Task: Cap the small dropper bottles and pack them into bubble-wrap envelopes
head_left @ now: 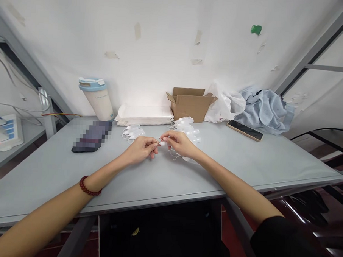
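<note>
My left hand [143, 148] and my right hand [180, 144] meet above the middle of the table. Between their fingertips is a small white-capped plastic bottle [162, 143], its body mostly hidden by my right fingers. My left thumb and finger pinch at its cap end, where a thin white cord shows. Behind and under my right hand lies a pile of similar clear bottles [196, 132] with white caps and cords. Several more bottles [136, 133] lie together just beyond my left hand.
On the grey table [146, 184], a stack of white sheets or sleeves [145, 115], an open cardboard box [191, 107], a white plastic bag [225, 104] and blue cloth [264, 110] line the wall. A tumbler [98, 98] and dark blurred object [93, 136] sit left; a phone [244, 130] lies right.
</note>
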Demonstrator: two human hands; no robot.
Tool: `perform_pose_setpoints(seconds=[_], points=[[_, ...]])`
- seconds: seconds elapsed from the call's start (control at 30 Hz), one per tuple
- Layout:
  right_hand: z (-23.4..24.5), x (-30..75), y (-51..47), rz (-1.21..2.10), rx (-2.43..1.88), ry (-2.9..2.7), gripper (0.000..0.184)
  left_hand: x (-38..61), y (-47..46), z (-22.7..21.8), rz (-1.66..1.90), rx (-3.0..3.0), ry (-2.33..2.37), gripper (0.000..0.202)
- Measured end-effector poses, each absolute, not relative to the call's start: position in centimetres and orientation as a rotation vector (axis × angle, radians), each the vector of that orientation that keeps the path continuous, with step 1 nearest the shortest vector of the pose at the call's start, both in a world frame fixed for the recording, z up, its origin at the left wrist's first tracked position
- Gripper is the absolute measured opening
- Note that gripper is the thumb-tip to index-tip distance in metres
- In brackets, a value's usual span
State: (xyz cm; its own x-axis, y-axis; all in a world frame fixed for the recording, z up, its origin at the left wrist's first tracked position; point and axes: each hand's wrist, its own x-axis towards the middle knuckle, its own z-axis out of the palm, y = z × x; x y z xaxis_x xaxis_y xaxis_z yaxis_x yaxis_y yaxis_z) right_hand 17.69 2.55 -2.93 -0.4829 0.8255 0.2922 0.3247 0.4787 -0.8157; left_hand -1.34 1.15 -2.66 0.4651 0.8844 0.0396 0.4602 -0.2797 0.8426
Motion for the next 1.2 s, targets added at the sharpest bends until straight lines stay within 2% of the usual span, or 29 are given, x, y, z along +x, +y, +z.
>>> perform_pose_setpoints(seconds=[0.2, 0.73, 0.9, 0.97, 1.2], points=[[-2.2, 18.1, 2.9, 0.896, -0.979, -2.024, 0.019, -2.0, 1.7, -1.6, 0.559, 1.874, 1.093, 0.025], [-2.3, 17.8, 2.2, 0.926, -0.912, -1.978, 0.017, -1.5, 0.7, -1.1, 0.67, 1.908, 1.149, 0.027], [-2.7, 17.7, 2.3, 0.912, -0.937, -2.042, 0.017, -1.7, 0.9, -1.0, 0.538, 1.956, 1.136, 0.026], [-3.0, 17.9, 3.0, 0.82, -0.931, -2.119, 0.016, -2.0, 1.0, -0.7, 0.449, 2.06, 1.155, 0.024], [-3.6, 20.4, 6.0, 0.135, -1.029, -2.299, 0.015, -4.3, 2.1, 0.9, 0.24, 2.362, 1.406, 0.019]])
